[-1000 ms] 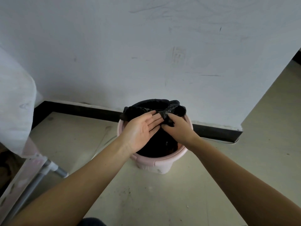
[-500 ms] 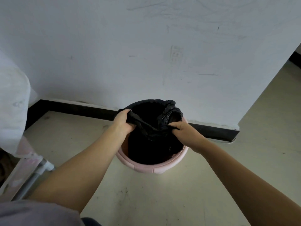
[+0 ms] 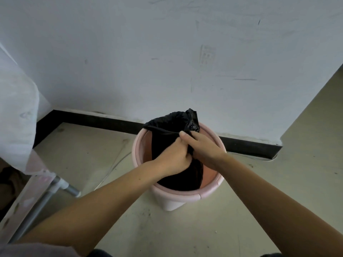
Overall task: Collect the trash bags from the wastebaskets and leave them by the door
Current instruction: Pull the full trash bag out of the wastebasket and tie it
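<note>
Black plastic film formed the trash bag [image 3: 168, 143], which sat inside the pink wastebasket [image 3: 178, 199] on the floor [image 3: 185, 229], just beside the white wall [image 3: 167, 62] and its dark skirting [image 3: 89, 119]; the bag's mouth had been drawn off the rim on the near and left sides, so that bare pink inner wall showed there; its far edge stood bunched above the rim.

The left hand [image 3: 174, 157] was curled tight around gathered film at the middle of the bag; the right hand [image 3: 201, 145] lay against it, its thumb pinching the film and a taut edge that ran off to the left; both grips were therefore closed on the bag, though the fingertips themselves were hidden in the folds.

Risks, as judged: the film looked thin and was stretched at the pinched edge, so a sharp upward pull could tear it there; the wastebasket appeared light and unheld, so it might rise with the bag or tip toward the near side; the far flap was not yet gathered, so contents could spill from that side on lifting. The bag's contents could not be seen; its weight was unknown. A white cloth [image 3: 16, 108] and a metal frame leg [image 3: 46, 199] stood at the left, well apart from the work.
</note>
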A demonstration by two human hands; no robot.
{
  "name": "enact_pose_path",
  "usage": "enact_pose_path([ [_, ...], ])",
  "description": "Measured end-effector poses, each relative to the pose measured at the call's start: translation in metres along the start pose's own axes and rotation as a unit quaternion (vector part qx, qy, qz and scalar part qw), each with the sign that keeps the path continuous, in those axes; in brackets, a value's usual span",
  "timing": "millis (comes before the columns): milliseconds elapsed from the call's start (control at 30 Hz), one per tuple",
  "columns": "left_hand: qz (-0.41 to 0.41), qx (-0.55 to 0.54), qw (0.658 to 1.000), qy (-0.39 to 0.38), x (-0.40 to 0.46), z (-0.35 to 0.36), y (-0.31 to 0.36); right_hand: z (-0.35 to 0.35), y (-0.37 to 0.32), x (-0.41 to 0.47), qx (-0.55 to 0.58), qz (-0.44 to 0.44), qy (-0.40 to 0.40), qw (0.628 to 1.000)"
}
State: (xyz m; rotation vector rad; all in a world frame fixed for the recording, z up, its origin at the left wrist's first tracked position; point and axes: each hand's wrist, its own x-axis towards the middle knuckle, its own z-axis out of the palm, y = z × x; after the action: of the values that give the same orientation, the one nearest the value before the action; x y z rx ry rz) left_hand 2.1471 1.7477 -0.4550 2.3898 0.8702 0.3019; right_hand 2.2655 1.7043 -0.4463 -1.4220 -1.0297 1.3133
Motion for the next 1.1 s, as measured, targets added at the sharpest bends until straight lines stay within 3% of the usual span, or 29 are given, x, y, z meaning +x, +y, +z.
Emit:
enact_pose_path([
  [100, 0.032, -0.084, 0.989, -0.117, -0.012, 0.001, 0.007, -0.014, 0.005, 0.004, -0.024, -0.02, 0.027, 0.999],
  [167, -0.018, -0.195, 0.964, -0.183, -0.02, -0.002, 0.015, -0.022, 0.005, 0.005, -0.108, -0.032, 0.07, 0.991],
  [233, -0.117, -0.308, 0.928, -0.172, -0.021, -0.01, 0.016, -0.022, 0.008, 0.006, -0.206, -0.037, 0.102, 0.973],
  [300, -0.27, -0.404, 0.869, -0.095, -0.016, -0.02, 0.005, -0.015, 0.008, 0.006, -0.255, -0.025, 0.129, 0.958],
  [367, -0.389, -0.552, 0.737, 0.026, -0.009, -0.028, -0.019, -0.008, 0.011, 0.006, -0.269, -0.021, 0.137, 0.953],
  [433, -0.417, -0.646, 0.617, 0.168, -0.004, -0.037, -0.047, -0.002, 0.01, 0.006, -0.284, -0.028, 0.116, 0.951],
  [500, -0.4, -0.684, 0.551, 0.262, 0.0, -0.044, -0.07, 0.0, 0.009, 0.003, -0.296, -0.022, 0.086, 0.951],
  [567, -0.387, -0.689, 0.538, 0.294, 0.003, -0.044, -0.081, -0.001, 0.009, 0.001, -0.308, -0.013, 0.064, 0.949],
  [633, -0.378, -0.666, 0.569, 0.301, 0.002, -0.041, -0.08, -0.001, 0.01, -0.001, -0.308, -0.014, 0.06, 0.949],
  [667, -0.366, -0.637, 0.605, 0.307, 0.003, -0.04, -0.077, -0.001, 0.012, -0.002, -0.305, -0.018, 0.064, 0.95],
  [700, -0.346, -0.576, 0.671, 0.312, 0.004, -0.04, -0.075, -0.002, 0.012, -0.003, -0.308, -0.022, 0.073, 0.948],
  [767, -0.264, -0.347, 0.841, 0.32, 0.004, -0.041, -0.068, -0.003, 0.012, -0.003, -0.32, -0.049, 0.108, 0.94],
  [833, -0.139, -0.178, 0.931, 0.285, -0.001, -0.041, -0.05, -0.004, 0.013, 0.0, -0.327, -0.091, 0.148, 0.929],
  [900, -0.054, -0.111, 0.973, 0.194, -0.007, -0.035, -0.029, -0.002, 0.011, 0.003, -0.3, -0.093, 0.153, 0.937],
  [967, 0.01, -0.065, 0.991, 0.117, -0.011, -0.023, -0.013, 0.003, 0.01, 0.004, -0.286, -0.065, 0.092, 0.951],
  [1100, 0.074, -0.02, 0.995, 0.067, -0.015, -0.013, -0.006, 0.008, 0.013, 0.005, -0.444, -0.035, -0.01, 0.895],
])
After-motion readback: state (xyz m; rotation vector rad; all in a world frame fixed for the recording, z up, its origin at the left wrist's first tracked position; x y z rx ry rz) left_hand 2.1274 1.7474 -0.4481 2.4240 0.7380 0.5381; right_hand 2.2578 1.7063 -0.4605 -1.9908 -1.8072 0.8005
